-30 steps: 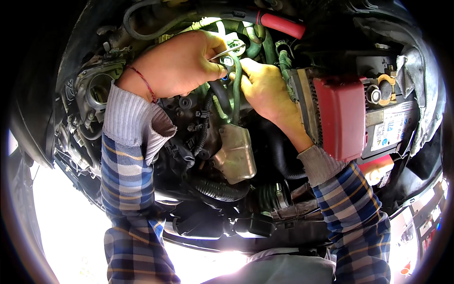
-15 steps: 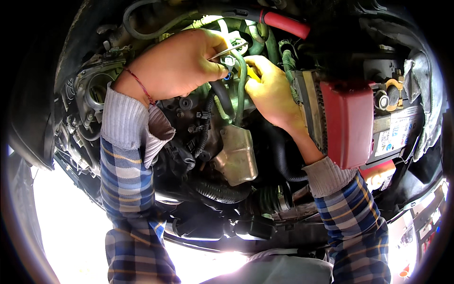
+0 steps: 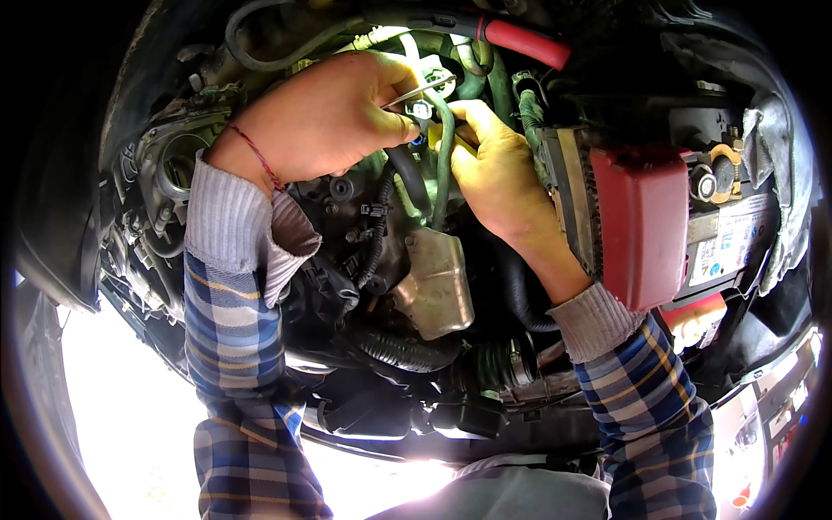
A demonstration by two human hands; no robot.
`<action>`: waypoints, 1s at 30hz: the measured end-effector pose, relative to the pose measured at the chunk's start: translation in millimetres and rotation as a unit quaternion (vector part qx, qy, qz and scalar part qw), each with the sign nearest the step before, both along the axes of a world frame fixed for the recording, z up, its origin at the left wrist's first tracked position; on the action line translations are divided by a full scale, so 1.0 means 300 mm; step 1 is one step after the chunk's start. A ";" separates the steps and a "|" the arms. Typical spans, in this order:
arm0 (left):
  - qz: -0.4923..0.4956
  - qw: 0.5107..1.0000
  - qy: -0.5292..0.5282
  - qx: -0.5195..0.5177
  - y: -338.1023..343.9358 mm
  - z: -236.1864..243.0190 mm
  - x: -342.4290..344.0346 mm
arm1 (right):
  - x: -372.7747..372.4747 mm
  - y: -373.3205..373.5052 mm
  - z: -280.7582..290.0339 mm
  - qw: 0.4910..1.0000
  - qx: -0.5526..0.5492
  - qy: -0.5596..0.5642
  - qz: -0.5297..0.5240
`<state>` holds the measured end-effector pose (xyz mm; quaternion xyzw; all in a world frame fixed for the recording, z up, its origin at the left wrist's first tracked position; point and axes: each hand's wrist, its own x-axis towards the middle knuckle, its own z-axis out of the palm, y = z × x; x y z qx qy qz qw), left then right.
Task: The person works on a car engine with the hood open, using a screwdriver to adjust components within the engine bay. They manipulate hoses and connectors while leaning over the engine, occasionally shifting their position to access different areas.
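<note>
The 1 view came from the left of 2 wide fisheye cameras worn side by side on the person's head. It faced down over the engine (image 3: 433, 286) from close above, upright and unmirrored, so its left was the person's left. The left sleeve (image 3: 234, 321) and right sleeve (image 3: 646, 399) came in at the lower edge and ran up to the left hand (image 3: 334, 113) and right hand (image 3: 507, 178) above the middle. The red cover (image 3: 641, 230) sat right of centre. Straight edges bent toward the dark, rounded rim.
</note>
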<state>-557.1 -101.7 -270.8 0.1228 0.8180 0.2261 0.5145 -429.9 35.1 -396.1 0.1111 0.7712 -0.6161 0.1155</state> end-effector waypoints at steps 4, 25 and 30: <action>0.001 1.000 0.003 0.001 -0.007 -0.001 0.001 | -0.002 -0.004 0.000 1.000 0.007 0.012 0.004; -0.008 1.000 0.004 0.012 -0.019 -0.014 -0.001 | 0.013 -0.005 -0.018 0.996 0.065 0.065 0.021; -0.005 1.000 -0.008 -0.005 -0.006 -0.001 -0.003 | 0.014 -0.010 0.012 0.991 0.127 0.026 0.016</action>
